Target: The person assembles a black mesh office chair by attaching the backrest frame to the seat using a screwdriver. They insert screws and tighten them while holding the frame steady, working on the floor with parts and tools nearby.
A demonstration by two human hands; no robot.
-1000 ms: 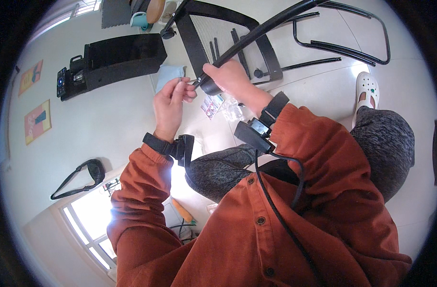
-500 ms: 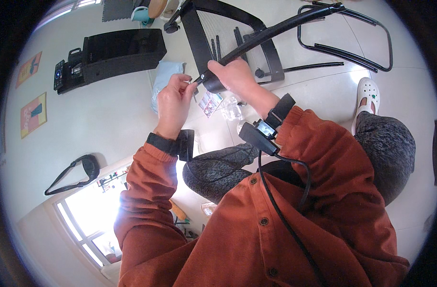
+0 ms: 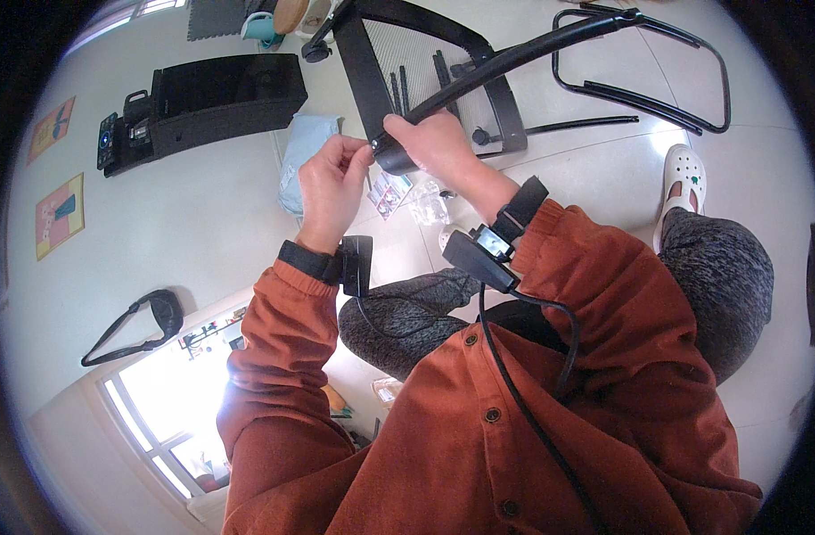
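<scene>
Starting at the left, a pale blue package (image 3: 307,160) lies on the floor (image 3: 603,169); beside it in view, the left hand (image 3: 333,187) has its fingertips bunched at the near end of a black tube (image 3: 505,64). They hide whatever they may pinch, so I cannot tell whether anything at that end is fastened. A printed sheet (image 3: 389,193) and a clear plastic bag (image 3: 430,205) lie below. The right hand (image 3: 438,150) is wrapped around the tube, holding it slantwise in front of a black-framed mesh panel (image 3: 361,64). Short dark rods (image 3: 443,76) show against the mesh. Farther right, a straight black bar (image 3: 594,121) reaches out from the panel's edge, and a bent tubular frame (image 3: 727,80) lies beyond. With these pieces seemingly loose, the work looks partly done at most, with much left.
</scene>
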